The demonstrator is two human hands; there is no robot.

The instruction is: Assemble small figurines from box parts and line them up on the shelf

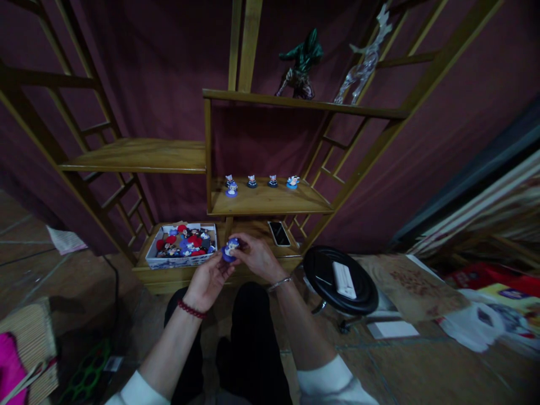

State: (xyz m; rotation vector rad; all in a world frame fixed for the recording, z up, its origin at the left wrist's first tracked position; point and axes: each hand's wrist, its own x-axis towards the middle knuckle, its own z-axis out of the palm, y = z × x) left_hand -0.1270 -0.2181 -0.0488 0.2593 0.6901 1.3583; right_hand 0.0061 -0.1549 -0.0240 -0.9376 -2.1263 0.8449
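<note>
My right hand (258,259) pinches a small purple figure (230,249); my left hand (210,280), half-curled and palm up, steadies its base. The figure is held just right of the box (179,262). Risk noted: a slackened pinch could drop it onto the floor (143,320).

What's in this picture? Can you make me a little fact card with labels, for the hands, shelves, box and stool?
Right hand: pinching a small figurine
Left hand: palm up, close by that figurine's base
Middle right shelf: five little figures
Upper shelf: green statue, clear statue
Box: open, with jumbled toys inside
Phone: flat on the bottom shelf
Stool: black, round, white object on top
</note>
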